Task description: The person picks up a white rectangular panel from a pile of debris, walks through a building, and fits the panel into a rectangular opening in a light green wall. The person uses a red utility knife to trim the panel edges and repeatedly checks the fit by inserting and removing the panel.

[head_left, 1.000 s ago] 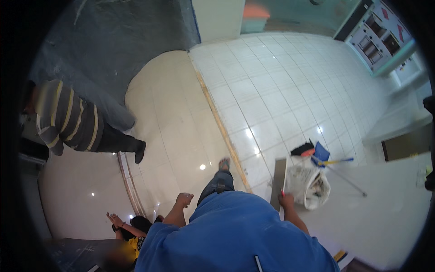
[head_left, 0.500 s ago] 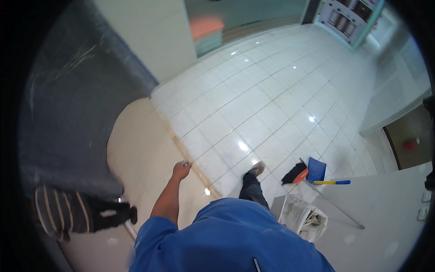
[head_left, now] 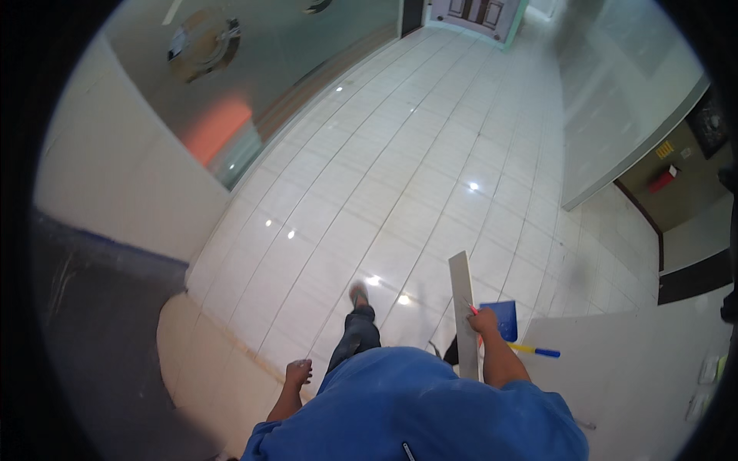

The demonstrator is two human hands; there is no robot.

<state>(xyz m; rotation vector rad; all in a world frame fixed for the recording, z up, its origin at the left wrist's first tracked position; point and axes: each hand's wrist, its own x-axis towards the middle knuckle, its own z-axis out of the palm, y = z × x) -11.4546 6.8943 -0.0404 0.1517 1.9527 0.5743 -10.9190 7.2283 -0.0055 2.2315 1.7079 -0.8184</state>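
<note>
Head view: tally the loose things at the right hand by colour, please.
Grey: 1, long flat strip held in the right hand
Red: 1, pencil-like stick
Blue: 1, dustpan with yellow handle
Total: 3

A long flat strip [head_left: 463,307] stands upright in the right hand [head_left: 484,320], a dustpan [head_left: 501,319] just behind it; the left hand [head_left: 298,373] hangs apart, a foot [head_left: 358,294] between them on the tiled floor [head_left: 430,169].

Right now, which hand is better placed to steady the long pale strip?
Right. The right hand already has its grip on the pale strip, along with a red pencil. The left hand hangs empty and apart.
</note>
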